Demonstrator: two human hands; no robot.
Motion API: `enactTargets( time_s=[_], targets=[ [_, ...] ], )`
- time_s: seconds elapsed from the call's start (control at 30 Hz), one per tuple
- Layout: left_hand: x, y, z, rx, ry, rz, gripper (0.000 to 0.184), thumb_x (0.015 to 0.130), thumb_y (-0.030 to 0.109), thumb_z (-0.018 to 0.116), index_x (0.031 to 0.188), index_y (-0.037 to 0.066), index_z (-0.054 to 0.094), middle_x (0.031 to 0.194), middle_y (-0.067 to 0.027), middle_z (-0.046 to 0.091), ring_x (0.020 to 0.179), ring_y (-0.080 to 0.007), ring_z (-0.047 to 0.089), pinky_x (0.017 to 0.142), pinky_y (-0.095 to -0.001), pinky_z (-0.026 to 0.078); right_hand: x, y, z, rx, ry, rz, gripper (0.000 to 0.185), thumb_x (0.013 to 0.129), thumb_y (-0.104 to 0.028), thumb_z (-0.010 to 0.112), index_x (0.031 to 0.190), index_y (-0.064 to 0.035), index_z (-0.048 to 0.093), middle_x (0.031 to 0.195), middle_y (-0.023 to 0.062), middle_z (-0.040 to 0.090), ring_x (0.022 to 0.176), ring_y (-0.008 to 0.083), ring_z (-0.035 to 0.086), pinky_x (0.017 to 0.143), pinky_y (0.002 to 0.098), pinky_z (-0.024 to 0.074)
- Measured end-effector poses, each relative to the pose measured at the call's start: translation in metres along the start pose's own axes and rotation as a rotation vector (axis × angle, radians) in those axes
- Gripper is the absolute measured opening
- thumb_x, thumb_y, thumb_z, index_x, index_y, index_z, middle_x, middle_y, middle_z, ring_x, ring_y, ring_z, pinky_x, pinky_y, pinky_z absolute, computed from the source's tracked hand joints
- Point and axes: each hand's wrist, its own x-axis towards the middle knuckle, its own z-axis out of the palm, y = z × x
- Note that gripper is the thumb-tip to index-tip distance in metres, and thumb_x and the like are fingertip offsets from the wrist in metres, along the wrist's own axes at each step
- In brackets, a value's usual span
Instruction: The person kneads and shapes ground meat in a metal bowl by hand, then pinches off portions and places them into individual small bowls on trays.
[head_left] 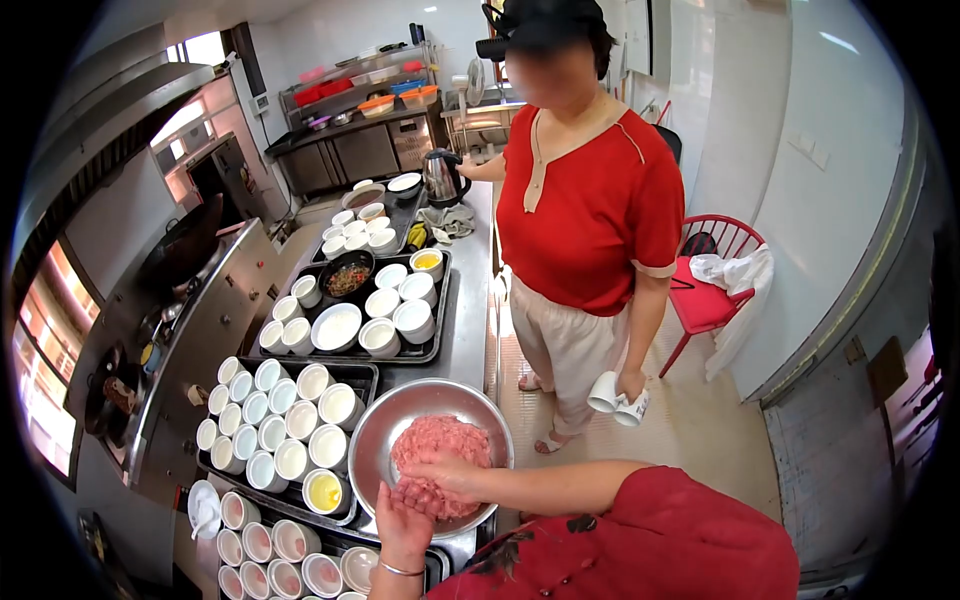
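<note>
A wide steel bowl (pixel 365 430) holds a large mound of pink minced meat (pixel 445 437). My right hand (pixel 452 474) reaches in from the right, fingers against the meat at the near side of the mound. Just left of it, over the bowl's near rim, my left hand (pixel 400 520) is cupped palm up, a bracelet on its wrist. A small lump of minced meat appears to lie between the two hands, against the left fingers. The right fingertips are partly hidden.
Black trays (pixel 362 380) carry many white cups (pixel 292 460), one with yellow egg (pixel 323 492). Nearer cups (pixel 295 541) contain pink meat. A person in a red top (pixel 590 220) stands across, one hand holding white cups (pixel 618 400), the other at a kettle (pixel 441 178). A red chair (pixel 697 297) stands behind.
</note>
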Motion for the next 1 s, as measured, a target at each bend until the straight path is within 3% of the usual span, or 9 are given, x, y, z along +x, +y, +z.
enactTargets(
  time_s=[0.13, 0.23, 0.3, 0.4, 0.53, 0.6, 0.77, 0.83, 1.0],
  targets=[
    [-0.016, -0.006, 0.032, -0.069, 0.072, -0.069, 0.043, 0.086, 0.043, 0.033, 0.098, 0.005, 0.048, 0.089, -0.0092, 0.057, 0.082, -0.0243, 0.052, 0.076, -0.0382, 0.042, -0.011, -0.007, 0.012, -0.694, -0.055, -0.172, 0.021, 0.082, -0.017, 0.051, 0.097, -0.0035, 0.055, 0.084, 0.0044, 0.057, 0.074, 0.0100, 0.054, 0.065, 0.0209, 0.0438],
    [-0.009, -0.006, 0.017, -0.267, 0.061, -0.101, 0.041, 0.087, 0.038, 0.030, 0.099, 0.003, 0.049, 0.092, -0.0118, 0.056, 0.087, -0.0263, 0.052, 0.076, -0.0381, 0.042, 0.009, -0.001, -0.001, -0.641, -0.068, -0.513, 0.035, 0.080, -0.017, 0.053, 0.111, -0.0028, 0.047, 0.096, 0.0074, 0.054, 0.083, 0.0140, 0.053, 0.071, 0.0229, 0.0440],
    [-0.003, -0.002, -0.008, -0.295, 0.026, -0.121, 0.039, 0.088, 0.036, 0.029, 0.097, 0.003, 0.049, 0.093, -0.0126, 0.056, 0.087, -0.0264, 0.052, 0.077, -0.0383, 0.042, 0.012, -0.065, -0.011, -0.256, -0.057, -0.368, 0.049, 0.078, -0.014, 0.054, 0.122, -0.0033, 0.035, 0.103, 0.0107, 0.051, 0.087, 0.0163, 0.052, 0.071, 0.0275, 0.0449],
    [-0.002, 0.003, -0.012, -0.300, 0.000, -0.105, 0.035, 0.089, 0.030, 0.029, 0.090, 0.003, 0.051, 0.089, -0.0139, 0.055, 0.085, -0.0258, 0.052, 0.076, -0.0375, 0.043, 0.034, -0.191, -0.025, -0.210, 0.243, -0.467, 0.062, 0.078, -0.005, 0.048, 0.131, -0.0133, 0.017, 0.087, 0.0102, 0.055, 0.069, 0.0154, 0.054, 0.061, 0.0270, 0.0460],
    [0.005, 0.006, -0.011, -0.317, -0.053, -0.090, 0.029, 0.089, 0.026, 0.033, 0.088, 0.002, 0.050, 0.082, -0.0118, 0.055, 0.081, -0.0239, 0.053, 0.073, -0.0350, 0.045, 0.033, -0.254, -0.021, -0.035, 0.178, -0.739, 0.061, 0.079, -0.009, 0.049, 0.130, -0.0066, 0.016, 0.080, 0.0088, 0.055, 0.068, 0.0158, 0.054, 0.056, 0.0269, 0.0460],
    [0.003, 0.005, -0.010, -0.304, 0.004, -0.045, 0.024, 0.088, 0.023, 0.037, 0.087, 0.002, 0.050, 0.080, -0.0097, 0.055, 0.077, -0.0220, 0.054, 0.071, -0.0333, 0.046, 0.046, -0.217, -0.022, -0.061, -0.021, -0.610, 0.029, 0.079, -0.011, 0.046, 0.107, -0.0060, 0.043, 0.075, 0.0078, 0.054, 0.067, 0.0129, 0.053, 0.056, 0.0263, 0.0443],
    [0.019, 0.006, -0.011, -0.251, -0.180, -0.008, 0.020, 0.087, 0.019, 0.039, 0.083, 0.003, 0.051, 0.080, -0.0092, 0.056, 0.075, -0.0209, 0.055, 0.070, -0.0315, 0.046, 0.030, -0.062, -0.030, -0.011, 0.001, -0.131, 0.029, 0.081, -0.018, 0.052, 0.107, -0.0051, 0.048, 0.078, 0.0047, 0.058, 0.071, 0.0140, 0.056, 0.063, 0.0290, 0.0470],
    [0.028, 0.004, -0.017, 0.123, -0.183, 0.227, 0.021, 0.086, 0.019, 0.041, 0.087, 0.002, 0.052, 0.085, -0.0086, 0.056, 0.076, -0.0186, 0.054, 0.072, -0.0300, 0.045, 0.032, -0.017, -0.041, 0.343, -0.079, 0.177, 0.023, 0.082, -0.021, 0.051, 0.100, -0.0060, 0.052, 0.079, 0.0036, 0.058, 0.073, 0.0146, 0.056, 0.063, 0.0288, 0.0468],
    [0.006, 0.007, 0.021, 0.593, -0.292, 0.198, 0.031, 0.084, 0.024, 0.046, 0.101, -0.002, 0.051, 0.096, -0.0071, 0.055, 0.087, -0.0168, 0.051, 0.079, -0.0298, 0.040, 0.012, -0.001, -0.023, 0.342, 0.026, 0.408, 0.018, 0.083, -0.025, 0.051, 0.088, -0.0082, 0.055, 0.079, 0.0027, 0.057, 0.070, 0.0132, 0.054, 0.062, 0.0278, 0.0461]
  ],
)
